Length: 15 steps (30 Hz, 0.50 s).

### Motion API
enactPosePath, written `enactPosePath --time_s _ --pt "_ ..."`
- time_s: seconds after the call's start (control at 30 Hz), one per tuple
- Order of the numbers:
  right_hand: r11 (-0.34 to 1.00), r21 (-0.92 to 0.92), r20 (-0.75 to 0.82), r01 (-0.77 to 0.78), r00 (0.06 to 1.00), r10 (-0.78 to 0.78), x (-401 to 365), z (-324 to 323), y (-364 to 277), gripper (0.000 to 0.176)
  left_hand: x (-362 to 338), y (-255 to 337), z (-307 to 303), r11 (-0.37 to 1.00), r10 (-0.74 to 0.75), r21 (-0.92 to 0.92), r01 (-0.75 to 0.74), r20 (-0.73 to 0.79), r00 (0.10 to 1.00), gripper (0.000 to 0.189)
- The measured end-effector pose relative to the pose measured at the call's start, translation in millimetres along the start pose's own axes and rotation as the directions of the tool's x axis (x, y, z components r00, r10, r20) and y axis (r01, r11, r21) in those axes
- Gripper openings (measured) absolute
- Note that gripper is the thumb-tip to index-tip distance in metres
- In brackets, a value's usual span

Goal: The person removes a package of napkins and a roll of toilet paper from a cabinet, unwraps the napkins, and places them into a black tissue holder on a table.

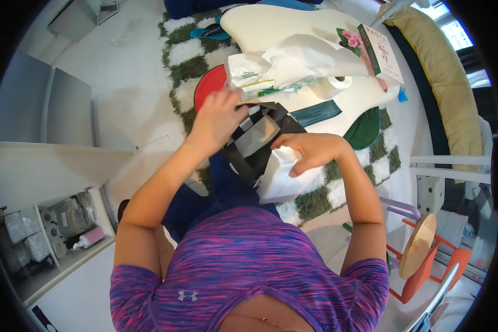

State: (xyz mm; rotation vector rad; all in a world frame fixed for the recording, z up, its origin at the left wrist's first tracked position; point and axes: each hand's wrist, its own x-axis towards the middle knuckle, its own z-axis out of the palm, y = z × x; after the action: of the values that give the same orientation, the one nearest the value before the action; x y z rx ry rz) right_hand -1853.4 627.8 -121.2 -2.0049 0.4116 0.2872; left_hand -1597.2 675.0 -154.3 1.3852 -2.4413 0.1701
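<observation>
A black box with a checkered side (255, 159) sits in front of me at the near edge of the table, its inside partly showing. My left hand (218, 117) has its fingers curled at the box's far left edge. Between the thumb and fingers of my right hand (312, 150) is a white stack of folded tissues (279, 180), held against the box's right side. Past the box lie white plastic packaging (315, 55) and a paper roll (331, 87). A dark teal flat packet (316, 113) rests close to the box's far right corner.
The cream wavy-edged table (293, 21) also bears a book (380, 54) and pink flowers (351, 39). A red round seat (209, 86) and a green one (364, 128) stand at its sides, over a checkered rug (187, 72). An open drawer (61, 232) is at left.
</observation>
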Motion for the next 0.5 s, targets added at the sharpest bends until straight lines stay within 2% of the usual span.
enactPosePath --time_s 0.03,0.07,0.1,0.13,0.17,0.23,0.27,0.3,0.37,0.4,0.43,0.47,0.5 --pt "0.999 -0.012 0.010 -0.030 1.000 0.030 -6.3 -2.0 -7.9 0.065 4.0 9.3 -11.6 0.997 0.052 0.052 -0.055 0.055 0.997 0.030" --pt "0.998 -0.025 0.020 -0.058 0.998 0.059 -15.4 -5.9 -19.5 0.063 6.2 23.5 -24.1 0.994 0.105 0.011 -0.108 0.170 0.980 0.029" --pt "0.996 -0.038 0.030 -0.086 0.996 0.087 -25.4 -11.0 -32.9 0.061 0.3 40.4 -21.7 0.991 0.083 -0.119 -0.057 0.225 0.971 0.025" --pt "0.988 -0.060 0.009 -0.140 0.990 0.141 -37.4 -17.7 -48.9 0.060 -3.7 57.1 -21.8 0.988 0.010 -0.148 0.039 0.318 0.948 0.027" --pt "0.992 -0.036 -0.013 -0.123 0.992 0.123 -51.3 -21.4 -50.0 0.057 -7.3 67.1 -21.2 0.977 -0.058 -0.166 0.137 0.410 0.910 0.029" --pt "1.000 -0.019 -0.034 0.015 0.999 -0.015 -82.0 -31.5 -55.5 0.049 -18.8 70.0 -1.5 0.925 -0.128 -0.317 0.207 0.253 0.959 0.033" --pt "0.982 0.093 -0.054 0.162 0.986 -0.157 -92.2 -36.6 -53.4 0.043 -24.5 71.5 10.9 0.890 -0.169 -0.396 0.227 0.177 0.970 0.035" --pt "0.932 0.199 -0.091 0.304 0.952 -0.291 -100.8 -40.9 -50.3 0.038 -29.1 72.4 23.8 0.838 -0.226 -0.447 0.314 0.240 0.944 0.041" --pt "0.664 0.449 -0.345 0.599 0.801 -0.490 -108.4 -31.7 -18.2 0.033 -35.5 71.7 41.3 0.708 -0.312 -0.521 0.476 0.374 0.873 0.053" --pt "0.441 0.530 -0.537 0.724 0.689 -0.487 -101.8 -12.7 11.7 0.027 -37.6 72.5 37.3 0.657 -0.318 -0.613 0.438 0.301 0.899 0.041" --pt "0.196 0.517 -0.702 0.833 0.544 -0.460 -95.0 6.1 40.8 0.024 -39.3 69.2 39.3 0.673 -0.231 -0.633 0.383 0.312 0.921 0.037" --pt "0.287 0.621 -0.688 0.730 0.682 -0.247 -76.1 22.6 64.9 0.032 -40.0 64.0 43.2 0.683 -0.144 -0.653 0.328 0.320 0.936 0.033" --pt "0.309 0.743 -0.624 0.594 0.781 -0.001 -57.1 39.0 88.6 0.050 -39.8 61.3 45.3 0.689 -0.057 -0.672 0.272 0.323 0.945 0.030"
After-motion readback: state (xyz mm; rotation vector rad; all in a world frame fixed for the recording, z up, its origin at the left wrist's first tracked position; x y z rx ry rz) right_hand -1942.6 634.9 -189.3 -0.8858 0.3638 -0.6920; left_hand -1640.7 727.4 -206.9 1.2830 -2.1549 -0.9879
